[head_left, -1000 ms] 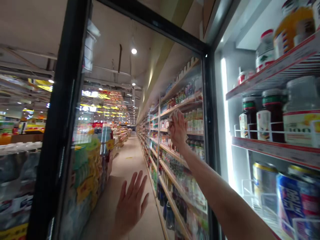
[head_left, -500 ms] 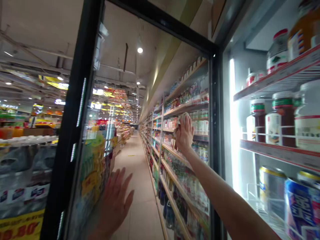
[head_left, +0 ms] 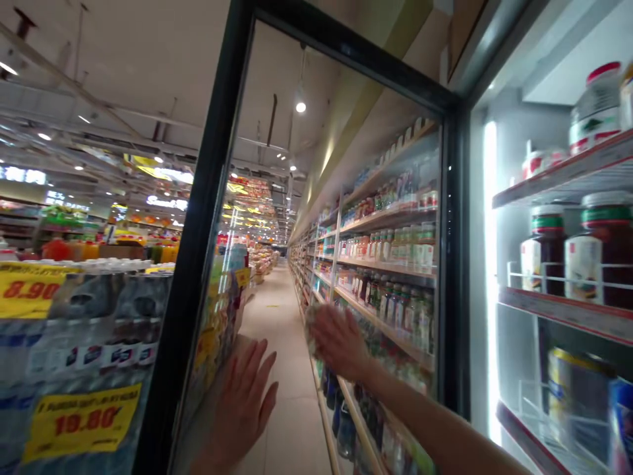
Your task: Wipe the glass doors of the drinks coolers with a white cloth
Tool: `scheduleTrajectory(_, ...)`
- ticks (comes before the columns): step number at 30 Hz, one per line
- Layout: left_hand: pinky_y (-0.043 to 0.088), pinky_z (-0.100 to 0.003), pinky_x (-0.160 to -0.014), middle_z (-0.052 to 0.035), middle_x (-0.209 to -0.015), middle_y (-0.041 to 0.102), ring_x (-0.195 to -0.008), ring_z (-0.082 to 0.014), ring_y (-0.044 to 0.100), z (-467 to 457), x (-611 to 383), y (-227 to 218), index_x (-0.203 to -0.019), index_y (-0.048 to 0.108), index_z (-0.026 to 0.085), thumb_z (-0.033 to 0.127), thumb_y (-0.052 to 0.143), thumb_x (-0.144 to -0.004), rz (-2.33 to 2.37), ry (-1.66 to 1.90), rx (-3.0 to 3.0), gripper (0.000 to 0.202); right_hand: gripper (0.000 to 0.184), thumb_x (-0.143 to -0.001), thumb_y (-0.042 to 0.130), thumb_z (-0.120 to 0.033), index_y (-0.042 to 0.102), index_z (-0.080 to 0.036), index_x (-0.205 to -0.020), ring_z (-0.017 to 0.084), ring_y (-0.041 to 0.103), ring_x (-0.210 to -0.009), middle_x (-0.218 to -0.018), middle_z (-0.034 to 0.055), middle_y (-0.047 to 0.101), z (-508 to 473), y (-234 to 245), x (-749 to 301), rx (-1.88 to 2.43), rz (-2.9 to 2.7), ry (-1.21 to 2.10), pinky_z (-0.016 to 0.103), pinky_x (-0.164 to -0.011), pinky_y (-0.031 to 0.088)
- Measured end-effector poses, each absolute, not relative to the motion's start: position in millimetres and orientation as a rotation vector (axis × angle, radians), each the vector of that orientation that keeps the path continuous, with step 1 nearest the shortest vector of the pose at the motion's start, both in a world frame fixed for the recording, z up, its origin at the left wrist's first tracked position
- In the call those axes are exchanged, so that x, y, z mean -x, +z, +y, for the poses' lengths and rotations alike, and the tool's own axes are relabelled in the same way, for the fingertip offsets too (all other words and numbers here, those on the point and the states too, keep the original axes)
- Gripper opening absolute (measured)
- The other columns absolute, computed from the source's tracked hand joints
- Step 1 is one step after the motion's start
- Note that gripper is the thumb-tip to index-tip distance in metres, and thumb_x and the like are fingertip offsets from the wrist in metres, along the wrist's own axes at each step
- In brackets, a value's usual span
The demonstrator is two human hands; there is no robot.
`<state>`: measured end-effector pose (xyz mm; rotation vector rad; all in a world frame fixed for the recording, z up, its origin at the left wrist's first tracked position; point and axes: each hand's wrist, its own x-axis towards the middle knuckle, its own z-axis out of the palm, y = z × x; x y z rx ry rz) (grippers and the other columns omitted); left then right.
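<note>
An open glass cooler door with a black frame (head_left: pixel 202 251) stands before me, and the aisle shows through its pane. My right hand (head_left: pixel 340 340) presses a pale cloth (head_left: pixel 311 326) against the glass, low in the middle of the pane. Motion blurs that hand, and most of the cloth is hidden behind its fingers. Lower left, my left hand (head_left: pixel 247 396) is open, fingers spread, palm toward the pane; it appears to rest on the glass near the frame.
The lit cooler on the right has a wire-fronted shelf (head_left: pixel 568 307) with dark bottles (head_left: pixel 544 247), and cans (head_left: pixel 578 389) below. To the left stand stacked packs of bottles (head_left: pixel 93 356) with a yellow price sign (head_left: pixel 82 422). Beyond the glass run long shelves of bottles (head_left: pixel 400 310).
My right hand has swept the cloth down and to the left across the glass. My left hand keeps its place low on the pane. The view has turned slightly left.
</note>
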<state>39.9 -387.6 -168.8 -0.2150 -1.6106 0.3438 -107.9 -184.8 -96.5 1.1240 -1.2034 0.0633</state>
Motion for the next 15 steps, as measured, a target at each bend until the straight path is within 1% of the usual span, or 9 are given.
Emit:
scheduleTrajectory(2, 0.018, -0.041, -0.115, -0.0111, -0.142, 0.042, -0.139, -0.0199, 0.024, -390.2, -43.4, -171.8, -0.143, 0.026, 0.017, 0.016, 0.05, -0.083, -1.607, 0.356, 0.221, 0.065, 0.036, -0.086, 0.043, -0.033, 0.057, -0.033, -0.119, 0.018, 0.018, -0.142, -0.139, -0.0083, 0.047, -183.6, -123.1, 103.8, -1.292, -1.147, -0.07, 0.043, -0.119, 0.004)
scheduleTrajectory(3, 0.018, -0.041, -0.115, -0.0109, -0.14, 0.045, -0.138, -0.0193, 0.024, -390.8, -44.7, -172.7, -0.142, 0.027, 0.017, 0.016, 0.05, -0.083, -1.61, 0.363, 0.225, 0.063, 0.035, -0.087, 0.043, -0.033, 0.057, -0.034, -0.119, 0.017, 0.019, -0.141, -0.139, -0.0092, 0.047, -182.4, -127.8, 103.7, -1.32, -1.13, -0.081, 0.043, -0.119, 0.004)
scheduleTrajectory(4, 0.019, -0.041, -0.115, -0.0107, -0.138, 0.048, -0.138, -0.0189, 0.025, -390.8, -45.4, -173.3, -0.141, 0.029, 0.017, 0.016, 0.05, -0.083, -1.615, 0.369, 0.226, 0.061, 0.035, -0.087, 0.043, -0.032, 0.056, -0.033, -0.12, 0.017, 0.019, -0.141, -0.139, -0.008, 0.047, -181.1, -126.5, 104.9, -1.295, -1.14, -0.047, 0.042, -0.119, 0.004)
scheduleTrajectory(8, 0.019, -0.041, -0.114, -0.0123, -0.129, 0.056, -0.138, -0.0187, 0.026, -386.3, -45.2, -173.1, -0.133, 0.041, 0.015, 0.018, 0.048, -0.084, -1.62, 0.315, 0.217, 0.049, 0.044, -0.088, 0.041, -0.023, 0.045, -0.02, -0.132, 0.019, 0.012, -0.143, -0.143, 0.0073, 0.042, -181.3, -100.6, 110.7, -0.866, -1.292, 0.346, 0.046, -0.117, 0.008)
scheduleTrajectory(9, 0.019, -0.041, -0.114, -0.0126, -0.127, 0.057, -0.137, -0.0186, 0.027, -384.6, -44.8, -172.8, -0.13, 0.044, 0.015, 0.018, 0.048, -0.085, -1.616, 0.29, 0.214, 0.046, 0.046, -0.088, 0.041, -0.022, 0.043, -0.018, -0.133, 0.02, 0.01, -0.143, -0.144, 0.0093, 0.041, -182.9, -99.9, 109.5, -0.825, -1.313, 0.389, 0.047, -0.116, 0.008)
scheduleTrajectory(10, 0.019, -0.041, -0.114, -0.0129, -0.126, 0.058, -0.137, -0.0185, 0.028, -383.0, -44.5, -172.4, -0.127, 0.047, 0.014, 0.019, 0.048, -0.085, -1.612, 0.271, 0.208, 0.043, 0.046, -0.088, 0.042, -0.022, 0.044, -0.018, -0.133, 0.021, 0.01, -0.143, -0.144, 0.0091, 0.04, -184.4, -103.5, 107.1, -0.865, -1.31, 0.375, 0.047, -0.116, 0.008)
scheduleTrajectory(13, 0.02, -0.041, -0.114, -0.0127, -0.122, 0.061, -0.136, -0.0183, 0.03, -379.8, -43.5, -171.9, -0.122, 0.051, 0.015, 0.02, 0.047, -0.085, -1.601, 0.251, 0.21, 0.037, 0.039, -0.087, 0.044, -0.025, 0.053, -0.025, -0.125, 0.02, 0.015, -0.142, -0.143, 0.0008, 0.044, -184.9, -128.0, 98.6, -1.245, -1.222, 0.11, 0.045, -0.117, 0.004)
scheduleTrajectory(14, 0.021, -0.042, -0.113, -0.0126, -0.122, 0.061, -0.136, -0.0185, 0.031, -379.4, -43.1, -172.1, -0.12, 0.052, 0.015, 0.02, 0.047, -0.086, -1.595, 0.239, 0.211, 0.035, 0.037, -0.087, 0.044, -0.025, 0.055, -0.026, -0.122, 0.019, 0.017, -0.142, -0.141, -0.0012, 0.046, -183.6, -134.8, 97.4, -1.329, -1.196, 0.045, 0.045, -0.117, 0.003)
scheduleTrajectory(15, 0.022, -0.042, -0.113, -0.0126, -0.122, 0.061, -0.135, -0.0189, 0.032, -379.2, -42.6, -172.4, -0.119, 0.053, 0.015, 0.021, 0.046, -0.086, -1.591, 0.223, 0.21, 0.034, 0.036, -0.087, 0.044, -0.024, 0.055, -0.026, -0.122, 0.018, 0.019, -0.141, -0.14, -0.0015, 0.047, -182.1, -138.8, 97.2, -1.345, -1.194, 0.038, 0.044, -0.118, 0.003)
